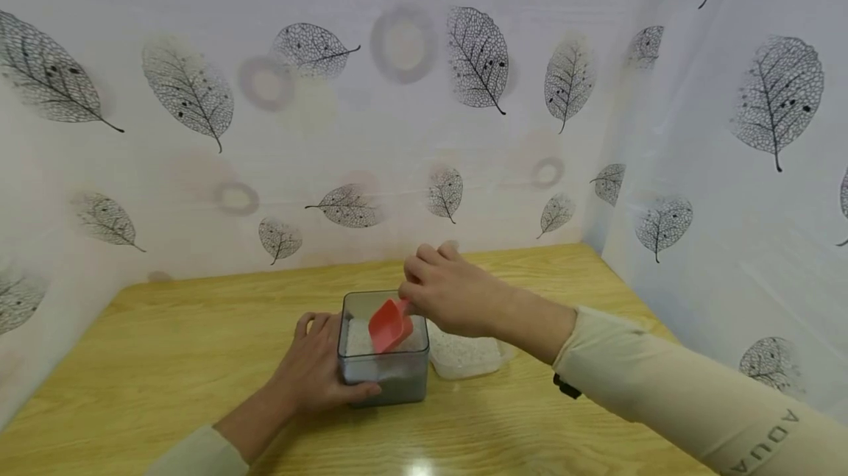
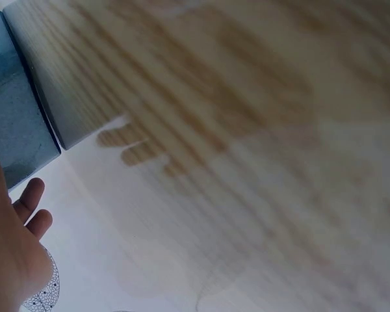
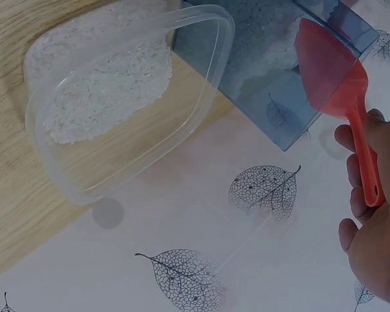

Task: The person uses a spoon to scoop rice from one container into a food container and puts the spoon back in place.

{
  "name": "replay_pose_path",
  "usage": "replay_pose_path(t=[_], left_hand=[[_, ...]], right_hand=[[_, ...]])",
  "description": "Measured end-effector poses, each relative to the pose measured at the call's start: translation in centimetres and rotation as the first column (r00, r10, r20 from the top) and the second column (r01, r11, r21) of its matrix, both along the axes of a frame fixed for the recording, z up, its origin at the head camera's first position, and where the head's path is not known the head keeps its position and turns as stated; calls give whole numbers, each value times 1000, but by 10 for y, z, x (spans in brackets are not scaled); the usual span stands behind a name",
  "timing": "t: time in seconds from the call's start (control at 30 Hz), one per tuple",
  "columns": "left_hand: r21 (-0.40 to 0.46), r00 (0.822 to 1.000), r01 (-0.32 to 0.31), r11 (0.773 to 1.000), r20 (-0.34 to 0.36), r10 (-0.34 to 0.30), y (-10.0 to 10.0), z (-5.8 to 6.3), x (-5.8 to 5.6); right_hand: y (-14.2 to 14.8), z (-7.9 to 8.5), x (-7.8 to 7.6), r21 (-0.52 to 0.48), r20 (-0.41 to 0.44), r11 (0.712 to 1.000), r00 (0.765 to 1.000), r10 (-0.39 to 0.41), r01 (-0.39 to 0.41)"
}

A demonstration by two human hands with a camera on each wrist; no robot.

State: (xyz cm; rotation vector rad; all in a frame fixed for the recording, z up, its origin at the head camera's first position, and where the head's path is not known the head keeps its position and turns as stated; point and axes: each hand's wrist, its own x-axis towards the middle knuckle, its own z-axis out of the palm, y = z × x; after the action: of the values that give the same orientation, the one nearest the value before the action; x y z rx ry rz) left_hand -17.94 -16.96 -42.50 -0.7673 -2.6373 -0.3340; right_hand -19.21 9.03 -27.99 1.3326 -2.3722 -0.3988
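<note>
A red scoop (image 1: 389, 327) is tilted bowl-down within the opening of a grey-blue see-through square container (image 1: 386, 380). My right hand (image 1: 457, 292) grips the scoop by its handle, above the container's right rim; in the right wrist view the fingers curl round the red handle (image 3: 364, 156). White rice (image 1: 360, 336) lies inside the container. No grains show in the scoop's bowl in the head view. At the container's left side, my left hand (image 1: 318, 366) holds it, thumb along the front wall and fingers toward the back left corner.
Right of the square container stands a low clear plastic tub (image 3: 214, 58) with more white rice (image 3: 110, 97). Both rest on a wood-grain table (image 1: 199, 343). A leaf-printed white curtain (image 1: 397, 130) rises behind the table and along its sides.
</note>
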Motion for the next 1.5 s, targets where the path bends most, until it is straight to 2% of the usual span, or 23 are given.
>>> replay_pose_path(t=[0.23, 0.53, 0.8, 1.07, 1.33, 1.5], left_hand=[[2, 1000, 0, 1000, 23, 0, 1, -1, 0], [2, 1000, 8, 1000, 3, -8, 0, 0, -1], [7, 1000, 21, 1000, -14, -21, -1, -4, 0], [13, 999, 36, 999, -36, -36, -1, -2, -2], [18, 996, 45, 999, -72, -44, -1, -3, -3], [8, 998, 29, 1000, -56, -28, -2, -4, -2]], right_hand=[[-3, -6, 2, -4, 1, 1000, 1000, 22, -22], [-7, -13, 6, 17, 44, 1000, 999, 19, -20], [-12, -19, 9, 53, 133, 998, 990, -46, 39], [-10, -30, 7, -58, 284, 996, 958, -51, 71], [-8, -38, 6, -152, 276, 987, 961, -10, 53], [-9, -40, 7, -182, 299, 982, 954, 6, 51]])
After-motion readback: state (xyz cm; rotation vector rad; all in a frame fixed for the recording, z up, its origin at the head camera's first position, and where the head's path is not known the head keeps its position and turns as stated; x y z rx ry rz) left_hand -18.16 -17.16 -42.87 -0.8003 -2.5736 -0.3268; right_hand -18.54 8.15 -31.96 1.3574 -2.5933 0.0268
